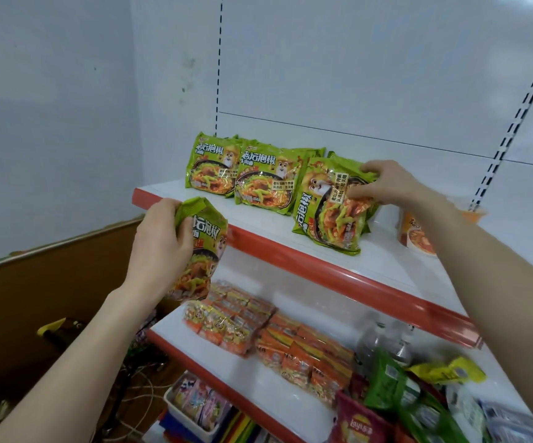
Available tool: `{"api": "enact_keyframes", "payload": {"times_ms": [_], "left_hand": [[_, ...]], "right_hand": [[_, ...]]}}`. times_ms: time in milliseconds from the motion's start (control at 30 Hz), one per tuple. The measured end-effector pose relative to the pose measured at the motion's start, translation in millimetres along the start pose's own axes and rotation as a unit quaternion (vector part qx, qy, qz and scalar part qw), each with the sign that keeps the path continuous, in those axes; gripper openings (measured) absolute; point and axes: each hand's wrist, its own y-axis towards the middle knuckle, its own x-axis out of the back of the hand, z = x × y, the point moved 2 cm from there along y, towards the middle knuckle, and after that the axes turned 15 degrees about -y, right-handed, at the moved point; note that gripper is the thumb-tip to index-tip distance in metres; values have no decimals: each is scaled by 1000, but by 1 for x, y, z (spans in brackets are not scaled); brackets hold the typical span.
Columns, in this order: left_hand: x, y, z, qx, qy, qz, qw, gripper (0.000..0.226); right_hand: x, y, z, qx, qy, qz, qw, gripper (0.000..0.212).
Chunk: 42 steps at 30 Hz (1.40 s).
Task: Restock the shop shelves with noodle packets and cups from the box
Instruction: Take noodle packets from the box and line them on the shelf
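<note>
Looks like the placing step is being worked on here. A green noodle packet [326,219] is being held at its far edge by the right hand [383,183]. That grip is curled over the wrapper, and the packet is being rested on the top shelf [402,270], turned sideways, just right of the standing packets [265,180] that are being leaned upright at the far left. A second packet [201,257] is being clutched in the left hand [159,238], that grip wrapped round its top end. It's being kept just below and in front of the shelf's red lip, so it's not on the shelf yet.

Next move, probably: the right-hand packet is going to need turning and standing in line with the row before it's let go. Then the left one gets lifted over the lip and slotted in beside it. Those wrappers look crinkly and slippery, so the row being knocked over is the risk.

Containers:
- The cardboard box [51,282] is only being shown as a brown wall on the left, and what's in it can't be made out.
- An orange noodle cup [414,235] is being partly hidden by the right forearm, further right on the top shelf.
- The lower shelf [175,330] is being taken up by orange multipacks [290,346], with bottles [374,343] to their right.
- A white basket [206,435] of small sachets is being kept lower down, nearer.
</note>
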Motion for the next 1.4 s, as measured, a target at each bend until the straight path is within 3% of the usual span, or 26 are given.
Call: {"api": "enact_keyframes", "payload": {"times_ms": [100, 200, 333, 400, 500, 633, 767, 867, 1067, 1200, 1400], "left_hand": [[-2, 0, 4, 1, -5, 4, 1000, 14], [-4, 1, 7, 4, -7, 9, 1000, 14], [-4, 3, 8, 0, -8, 6, 1000, 14], [-5, 4, 9, 0, -8, 4, 1000, 14], [-6, 5, 13, 6, -9, 5, 1000, 15], [-8, 3, 18, 14, -10, 11, 1000, 18], [-8, 2, 18, 15, -11, 8, 1000, 17], [-8, 2, 19, 11, -8, 9, 1000, 16], [-8, 2, 21, 6, -9, 9, 1000, 14], [-9, -1, 18, -7, -2, 13, 1000, 15], [-11, -3, 9, -29, -12, 25, 999, 19]], "right_hand": [[17, 9, 7, 11, -148, 62, 987, 53], [23, 13, 8, 15, -173, 56, 983, 58], [15, 12, -8, -12, -38, -75, 996, 47], [3, 11, -19, -65, 58, -151, 985, 36], [-25, 7, -28, -131, 171, -192, 958, 31], [-68, 2, -30, -182, 232, -171, 940, 30], [-100, 1, -41, -233, 205, -110, 944, 37], [-101, 3, -48, -229, 153, -66, 959, 41], [-89, 10, -48, -235, 105, -106, 960, 33], [-94, 6, -51, -237, 83, -76, 965, 38], [-86, -3, -54, -237, 158, -8, 959, 38]]}}
